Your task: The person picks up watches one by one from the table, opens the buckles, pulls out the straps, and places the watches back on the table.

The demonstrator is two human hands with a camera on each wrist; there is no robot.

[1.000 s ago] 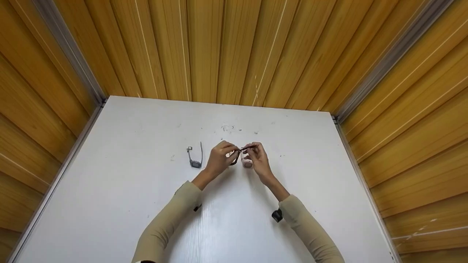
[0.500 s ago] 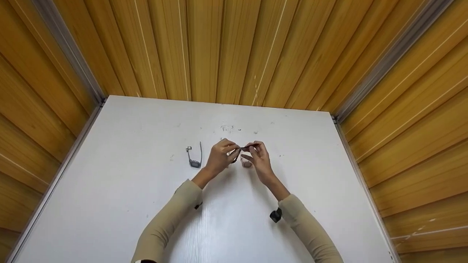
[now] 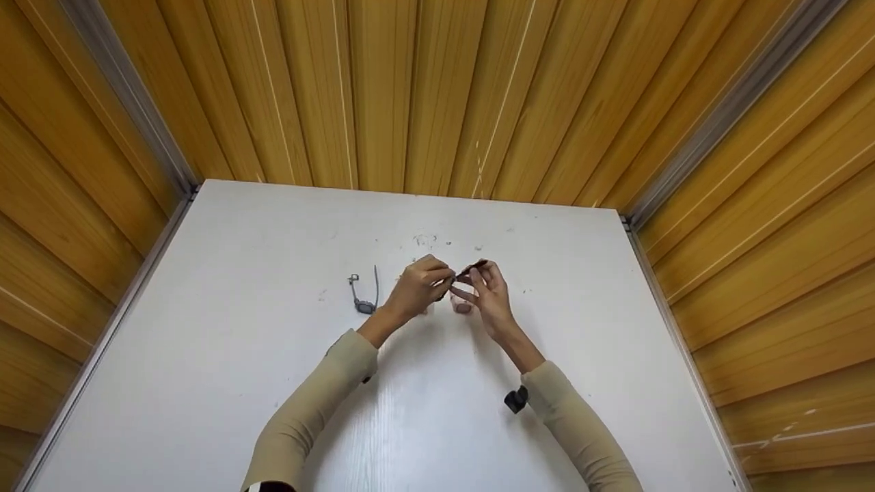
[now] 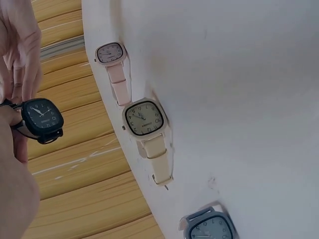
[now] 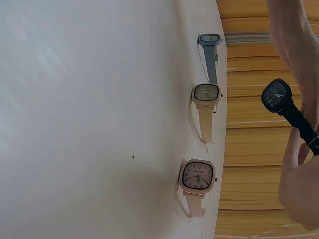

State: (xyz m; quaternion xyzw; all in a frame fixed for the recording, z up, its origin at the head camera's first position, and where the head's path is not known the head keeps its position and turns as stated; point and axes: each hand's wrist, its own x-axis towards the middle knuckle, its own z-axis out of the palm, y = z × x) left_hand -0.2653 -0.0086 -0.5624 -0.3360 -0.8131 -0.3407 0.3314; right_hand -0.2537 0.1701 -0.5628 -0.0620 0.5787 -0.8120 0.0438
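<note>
A black wristwatch (image 4: 44, 118) is held off the table between both hands. My left hand (image 3: 419, 287) pinches it on the left. My right hand (image 3: 489, 292) pinches the strap (image 5: 299, 122) on the right, and a dark strap end points up past its fingers in the head view. Behind the hands, a pink wristwatch (image 5: 197, 175) and a cream wristwatch (image 4: 144, 118) stand on the table; the left hand mostly hides the cream one in the head view. A blue-grey wristwatch (image 3: 366, 307) lies with its strap spread, left of the left hand.
The white table (image 3: 273, 355) has small dark marks (image 3: 425, 240) beyond the hands. Wood-patterned panels (image 3: 383, 96) with grey metal corner posts (image 3: 130, 96) enclose its back and sides. A black device (image 3: 516, 400) sits at the right sleeve.
Both hands have risen slightly, the left one also shifting right. The dark strap end at the right hand now tilts further upward. Watches on the table stay where they were.
</note>
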